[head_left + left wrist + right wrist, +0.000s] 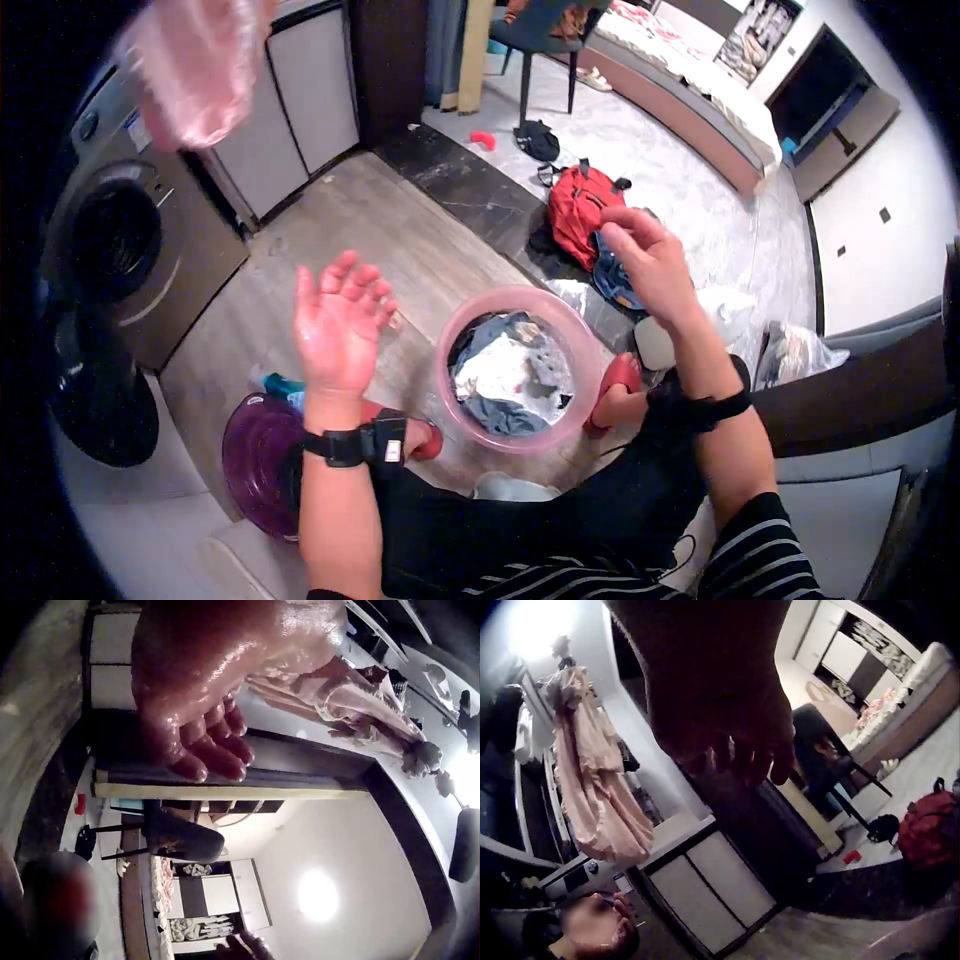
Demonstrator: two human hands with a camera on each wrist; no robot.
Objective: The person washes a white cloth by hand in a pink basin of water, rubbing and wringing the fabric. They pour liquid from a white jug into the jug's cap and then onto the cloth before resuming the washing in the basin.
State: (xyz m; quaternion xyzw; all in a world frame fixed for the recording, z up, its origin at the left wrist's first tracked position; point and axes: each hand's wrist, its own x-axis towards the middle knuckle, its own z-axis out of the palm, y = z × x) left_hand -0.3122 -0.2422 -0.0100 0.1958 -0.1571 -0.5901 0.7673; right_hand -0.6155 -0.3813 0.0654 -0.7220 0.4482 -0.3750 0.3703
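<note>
Both hands are raised above a pink basin (461, 318) on the floor, holding nothing. Wet clothes (500, 370), white and blue-grey, lie inside it. My left hand (342, 330) is at the basin's left, palm turned up and fingers loosely bent. Wet shine covers its skin in the left wrist view, where the left hand (217, 682) fills the top. My right hand (652, 265) hovers beyond the basin's right side, fingers slightly bent. From the right wrist view, the right hand (720, 712) is dark, its fingers slightly spread.
A purple basin (262, 465) stands at the left, near a washing machine (150, 240). Pink clothing (195, 75) hangs overhead. Beyond the pink basin lie a red backpack (578, 212) and plastic bags (795, 352). Red slippers (617, 385) flank the basin; a chair (540, 35) stands farther back.
</note>
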